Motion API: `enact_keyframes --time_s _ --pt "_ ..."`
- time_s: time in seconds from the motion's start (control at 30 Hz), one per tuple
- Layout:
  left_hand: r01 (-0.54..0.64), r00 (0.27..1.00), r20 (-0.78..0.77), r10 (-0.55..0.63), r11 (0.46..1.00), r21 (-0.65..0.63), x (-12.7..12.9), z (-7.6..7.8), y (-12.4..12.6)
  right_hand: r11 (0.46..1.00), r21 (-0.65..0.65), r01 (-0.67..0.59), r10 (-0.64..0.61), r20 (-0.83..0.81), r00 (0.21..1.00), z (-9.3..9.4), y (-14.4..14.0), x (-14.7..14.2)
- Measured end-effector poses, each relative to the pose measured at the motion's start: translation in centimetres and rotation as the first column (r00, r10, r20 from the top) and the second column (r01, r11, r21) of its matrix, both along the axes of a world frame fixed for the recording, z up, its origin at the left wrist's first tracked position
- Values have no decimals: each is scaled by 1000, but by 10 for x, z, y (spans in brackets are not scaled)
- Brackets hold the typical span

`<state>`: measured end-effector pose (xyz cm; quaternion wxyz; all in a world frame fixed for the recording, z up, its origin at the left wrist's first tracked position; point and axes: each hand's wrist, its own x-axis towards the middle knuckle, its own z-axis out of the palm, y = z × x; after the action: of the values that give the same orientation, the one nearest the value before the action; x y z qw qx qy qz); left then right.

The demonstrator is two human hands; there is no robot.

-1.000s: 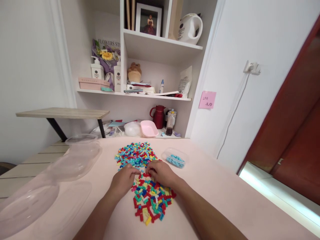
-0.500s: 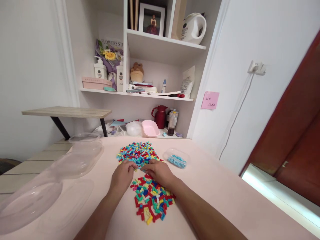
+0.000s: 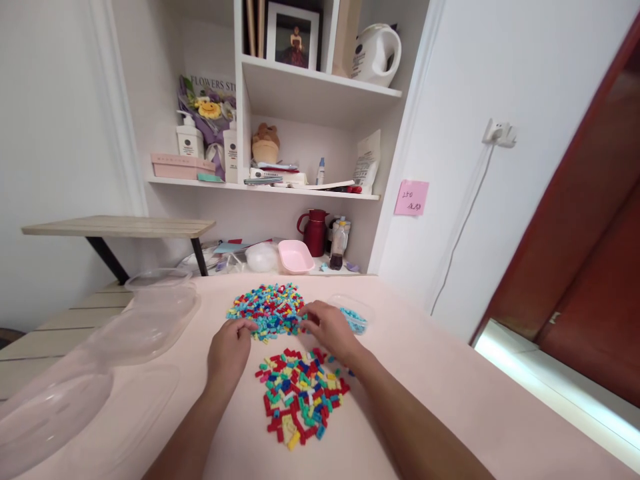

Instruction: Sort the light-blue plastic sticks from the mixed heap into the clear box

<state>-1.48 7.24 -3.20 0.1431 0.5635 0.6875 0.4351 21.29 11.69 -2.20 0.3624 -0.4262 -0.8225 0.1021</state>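
A pile of small mixed-colour toy bricks (image 3: 270, 303) lies on the pink tabletop. At its near left edge is my left hand (image 3: 230, 350), fingers curled in with the tips together; whatever they may hold is hidden. My right hand (image 3: 330, 330) reaches the pile's right edge, fingers bent and slightly apart, touching or just above the bricks. Closer to me lies a second, looser spread of bricks (image 3: 303, 397), mostly red, yellow, green and blue. Just behind my right hand, a clear plastic container (image 3: 367, 307) holds light blue bricks (image 3: 354, 321), partly covered by the hand.
Several clear plastic containers (image 3: 145, 327) and lids stand along the left side. At the back are a pink basin (image 3: 296, 257), a red jug (image 3: 315, 232) and a bottle of dark liquid (image 3: 339, 247). A low wooden shelf (image 3: 120, 227) overhangs the left back.
My hands, close together between the two brick groups before, have moved apart. The right went toward the blue-brick container side, the left slightly left. The view has shifted a little.
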Motion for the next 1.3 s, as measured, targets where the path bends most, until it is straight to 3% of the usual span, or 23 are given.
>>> enact_keyframes --time_s 0.23,0.57,0.63,0.7,0.83,0.97,1.13,1.3 --pt "-21 1000 18 21 1000 8 -1 1 -1 949 76 306 -276 -264 924 10 15 42" --pt "14 1000 -11 -14 999 -32 -1 -3 3 829 44 557 -522 -294 801 9 18 61" --pt "38 999 -30 -39 998 -48 -1 -7 5 846 56 530 -490 -312 814 10 17 59" --pt "67 996 -55 -71 996 -67 -1 -10 7 898 63 436 -399 -303 865 9 16 51" --pt "113 986 -110 -123 990 -90 -1 -14 9 994 25 109 -103 -173 980 0 8 20" --pt "149 975 -148 -165 983 -109 -2 -15 9 988 -24 -153 153 4 988 -13 -3 -12" --pt "262 938 -204 -281 958 -117 2 -16 8 988 -57 -146 153 157 976 -23 -6 -26" --pt "383 886 -242 -396 918 -103 9 -16 4 988 -69 -139 149 184 972 -23 -5 -24"
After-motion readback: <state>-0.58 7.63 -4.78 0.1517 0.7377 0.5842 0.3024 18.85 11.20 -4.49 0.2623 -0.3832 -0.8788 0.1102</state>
